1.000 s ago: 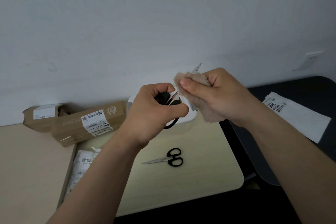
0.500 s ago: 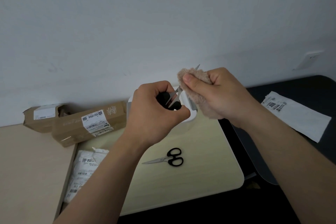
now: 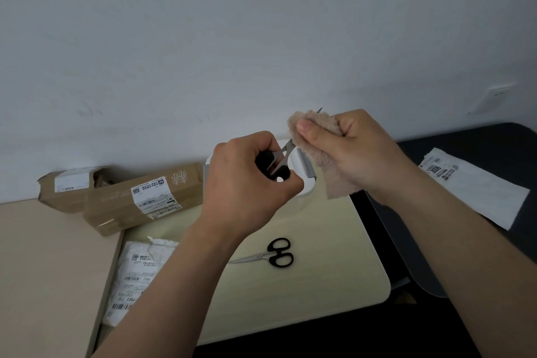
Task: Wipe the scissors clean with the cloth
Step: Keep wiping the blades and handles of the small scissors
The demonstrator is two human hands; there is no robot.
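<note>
Gripping the scissors [image 3: 284, 152] in our left hand [image 3: 250, 180], we pinch the cloth [image 3: 322, 151] in our right hand [image 3: 360, 151] round blades slanting up-right from the left fingers [image 3: 290, 184].

A single wide-angle view from the person's head looks forward and down, close over both forearms, which enter from the near edge. The left hand [image 3: 247, 177] and right hand [image 3: 357, 151] sit mid-frame. The pale surface [image 3: 319, 285] lies below them, and the far wall [image 3: 261, 38] fills the upper half.
</note>
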